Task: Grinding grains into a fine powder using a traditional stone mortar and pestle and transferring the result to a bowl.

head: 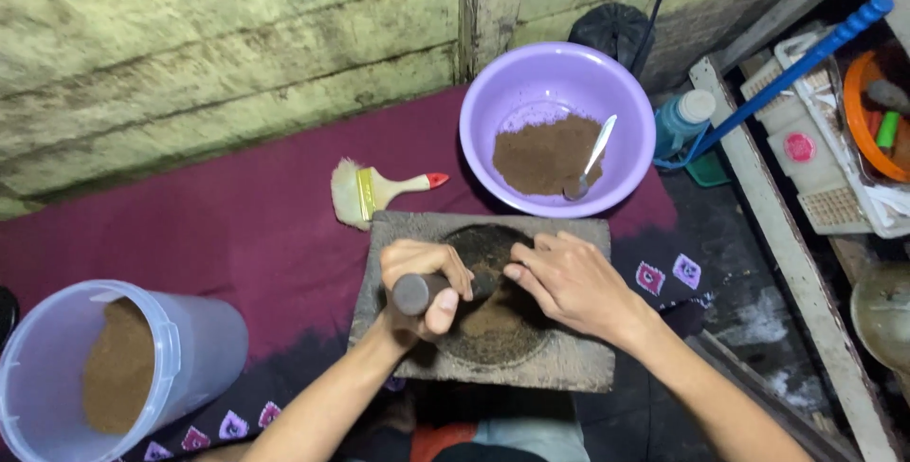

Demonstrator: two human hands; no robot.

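Clear tub (114,367): lies tilted at far left on the maroon cloth (237,225), mouth toward the camera, so the brown powder inside rests against its lower wall.
Brush (374,191): lies flat on the cloth just beyond the slab's left corner, bristles left, red-tipped handle right, near the left hand.
Stone slab (569,362): sits square in front of the person; its round hollow holds dark brown powder, which the dished shape keeps from spreading.
Left hand (422,287): fingers clenched around the grey stone pestle (414,293), thumb over its butt end; the pestle lies across the hollow, its far end hidden under the other hand.
Right hand (569,282): fingers curled, resting on the pestle's far end at the hollow's rim; whether they grip or only press cannot be told.
Purple bowl (557,130): stands just behind the slab, holding brown powder and a metal spoon (590,161) leaned against its wall.
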